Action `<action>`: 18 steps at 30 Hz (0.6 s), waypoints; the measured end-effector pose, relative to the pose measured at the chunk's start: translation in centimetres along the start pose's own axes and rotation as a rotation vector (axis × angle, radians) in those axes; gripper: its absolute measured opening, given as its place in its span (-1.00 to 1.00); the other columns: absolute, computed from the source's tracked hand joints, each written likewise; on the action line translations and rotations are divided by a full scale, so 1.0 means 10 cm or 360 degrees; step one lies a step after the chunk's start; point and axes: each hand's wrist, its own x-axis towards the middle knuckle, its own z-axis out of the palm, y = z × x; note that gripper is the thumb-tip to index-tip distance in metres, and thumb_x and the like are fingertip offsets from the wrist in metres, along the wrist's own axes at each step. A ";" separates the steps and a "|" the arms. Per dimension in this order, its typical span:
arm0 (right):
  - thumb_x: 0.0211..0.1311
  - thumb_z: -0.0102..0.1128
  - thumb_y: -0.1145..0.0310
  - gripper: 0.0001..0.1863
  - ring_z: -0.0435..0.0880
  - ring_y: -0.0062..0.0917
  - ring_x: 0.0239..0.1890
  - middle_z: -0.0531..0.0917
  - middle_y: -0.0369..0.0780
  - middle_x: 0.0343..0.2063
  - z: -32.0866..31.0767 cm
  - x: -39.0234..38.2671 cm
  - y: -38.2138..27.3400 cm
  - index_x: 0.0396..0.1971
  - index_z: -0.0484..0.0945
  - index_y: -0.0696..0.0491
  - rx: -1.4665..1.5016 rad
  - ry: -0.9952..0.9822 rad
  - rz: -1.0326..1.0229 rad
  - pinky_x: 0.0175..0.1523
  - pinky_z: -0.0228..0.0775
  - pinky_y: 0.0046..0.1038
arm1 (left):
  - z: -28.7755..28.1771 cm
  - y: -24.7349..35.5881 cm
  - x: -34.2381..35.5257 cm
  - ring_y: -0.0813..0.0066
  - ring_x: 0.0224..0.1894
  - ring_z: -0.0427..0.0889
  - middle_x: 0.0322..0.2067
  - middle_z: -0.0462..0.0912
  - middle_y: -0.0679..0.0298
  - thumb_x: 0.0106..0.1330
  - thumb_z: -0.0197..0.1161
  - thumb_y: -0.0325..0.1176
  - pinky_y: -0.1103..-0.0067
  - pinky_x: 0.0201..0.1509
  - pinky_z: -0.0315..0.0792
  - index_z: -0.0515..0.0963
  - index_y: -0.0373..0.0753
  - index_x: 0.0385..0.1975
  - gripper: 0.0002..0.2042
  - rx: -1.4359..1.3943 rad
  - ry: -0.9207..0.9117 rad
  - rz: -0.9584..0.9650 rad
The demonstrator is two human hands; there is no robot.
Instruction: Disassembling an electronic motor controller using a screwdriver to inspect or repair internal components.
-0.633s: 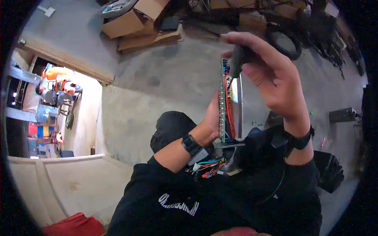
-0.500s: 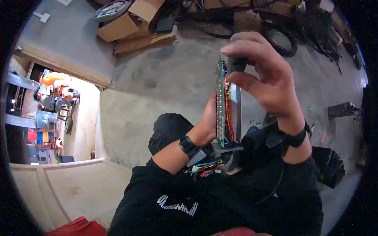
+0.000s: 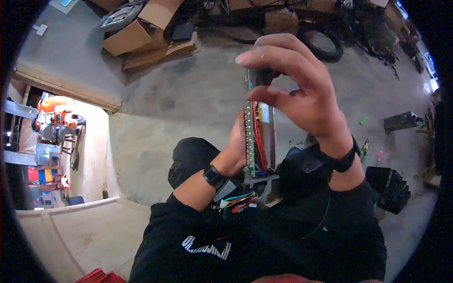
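A green circuit board (image 3: 250,141) stands nearly edge-on before me, with a row of solder points down its left edge. Red wires (image 3: 259,148) run lengthwise along its right side. My left hand (image 3: 232,150) supports the board from the left; its palm lies against it and its fingers are mostly hidden behind. At the upper end my right hand (image 3: 304,92) curls thumb and fingers around a dark, blocky part (image 3: 262,77), largely covered by the fingers. Below the board, a bundle of coloured wires with connectors (image 3: 240,202) lies close to my lap.
Open cardboard boxes (image 3: 134,37) sit at the far left, and a black tyre (image 3: 325,45) lies at the far right. A dark box-shaped unit (image 3: 401,122) and a black object (image 3: 389,191) rest on the floor at right. A pale panel (image 3: 89,226) stands at lower left.
The view has shifted, moving the surroundings left in the picture. The board has turned slightly, showing more red wires. My right hand stays at its upper end.
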 end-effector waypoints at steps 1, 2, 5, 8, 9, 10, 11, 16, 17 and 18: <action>-0.03 0.35 0.56 -0.51 0.60 -0.50 -0.13 0.52 -0.20 -0.12 -0.01 0.01 -0.01 -0.01 0.52 0.06 -0.0072 -0.0027 -0.0042 -0.14 0.47 -0.55 | -0.10 -0.01 0.03 0.23 -0.34 0.64 -0.37 0.57 0.12 0.30 -0.10 0.26 0.39 -0.22 0.60 0.45 -0.24 -0.18 -0.41 0.0064 0.0042 -0.0016; -0.01 0.33 0.57 -0.51 0.60 -0.50 -0.13 0.52 -0.21 -0.12 -0.02 0.00 0.00 0.01 0.51 0.06 -0.0062 -0.0004 -0.0038 -0.13 0.47 -0.55 | -0.09 -0.01 0.02 0.22 -0.33 0.64 -0.35 0.58 0.12 0.30 -0.11 0.26 0.38 -0.22 0.60 0.44 -0.24 -0.17 -0.42 0.0110 0.0055 -0.0008; 0.06 0.25 0.59 -0.49 0.60 -0.51 -0.11 0.52 -0.21 -0.08 0.02 -0.01 0.02 0.08 0.45 0.06 0.0048 0.0029 0.0092 -0.09 0.46 -0.53 | -0.05 -0.02 0.02 0.22 -0.32 0.63 -0.35 0.56 0.12 0.33 -0.12 0.22 0.36 -0.24 0.59 0.44 -0.25 -0.17 -0.44 0.0126 0.0088 -0.0007; 0.14 0.12 0.65 -0.47 0.59 -0.52 -0.09 0.51 -0.19 0.01 0.01 0.02 -0.01 0.15 0.37 0.06 0.0237 -0.0077 0.0375 -0.04 0.44 -0.50 | -0.06 -0.02 0.05 0.23 -0.34 0.61 -0.37 0.53 0.12 0.34 -0.12 0.18 0.35 -0.28 0.58 0.44 -0.26 -0.21 -0.47 0.0019 0.0171 0.0008; 0.15 0.07 0.67 -0.46 0.59 -0.51 -0.08 0.50 -0.19 0.03 -0.03 0.02 -0.02 0.17 0.35 0.06 0.0241 -0.0156 0.0422 -0.02 0.44 -0.49 | -0.06 -0.03 0.07 0.28 -0.40 0.53 -0.42 0.47 0.18 0.33 -0.06 0.11 0.38 -0.33 0.50 0.43 -0.25 -0.31 -0.54 -0.0134 0.0063 -0.0016; 0.17 0.02 0.70 -0.45 0.59 -0.51 -0.07 0.50 -0.18 0.05 -0.07 0.03 -0.05 0.19 0.32 0.06 0.0244 -0.0232 0.0472 0.00 0.43 -0.48 | -0.08 -0.04 0.08 0.30 -0.41 0.49 -0.43 0.45 0.20 0.33 -0.03 0.06 0.41 -0.33 0.46 0.42 -0.24 -0.34 -0.58 -0.0166 0.0003 -0.0028; 0.13 0.01 0.74 -0.45 0.59 -0.50 -0.06 0.53 -0.19 0.04 -0.09 0.02 -0.09 0.17 0.37 0.05 0.0359 -0.0207 0.0624 0.02 0.44 -0.46 | -0.14 -0.08 0.09 0.33 -0.41 0.46 -0.45 0.43 0.22 0.32 0.00 0.02 0.43 -0.34 0.43 0.41 -0.23 -0.37 -0.62 -0.0198 -0.0054 -0.0059; 0.05 0.21 0.52 -0.50 0.55 -0.12 -0.05 0.57 -0.09 -0.06 -0.08 0.00 0.01 0.07 0.43 -0.03 0.0142 -0.0057 0.0231 0.02 0.43 -0.27 | -0.59 -0.26 0.26 0.29 -0.42 0.59 -0.45 0.56 0.15 0.29 -0.21 0.34 0.44 -0.33 0.51 0.45 -0.19 -0.18 -0.36 -0.0027 -0.0192 -0.0036; 0.05 0.21 0.51 -0.51 0.55 -0.12 -0.05 0.57 -0.09 -0.07 -0.10 0.00 0.00 0.06 0.44 -0.03 0.0098 -0.0072 0.0223 0.02 0.43 -0.27 | -0.55 -0.25 0.26 0.27 -0.41 0.59 -0.44 0.56 0.13 0.28 -0.20 0.35 0.43 -0.32 0.51 0.44 -0.20 -0.17 -0.35 0.0009 -0.0121 -0.0050; 0.05 0.22 0.50 -0.51 0.55 -0.12 -0.06 0.57 -0.09 -0.07 -0.09 -0.01 0.00 0.05 0.44 -0.03 0.0077 -0.0084 0.0210 0.01 0.43 -0.27 | -0.44 -0.20 0.17 0.26 -0.39 0.60 -0.44 0.55 0.12 0.27 -0.19 0.35 0.42 -0.32 0.51 0.43 -0.20 -0.16 -0.36 0.0148 -0.0048 -0.0010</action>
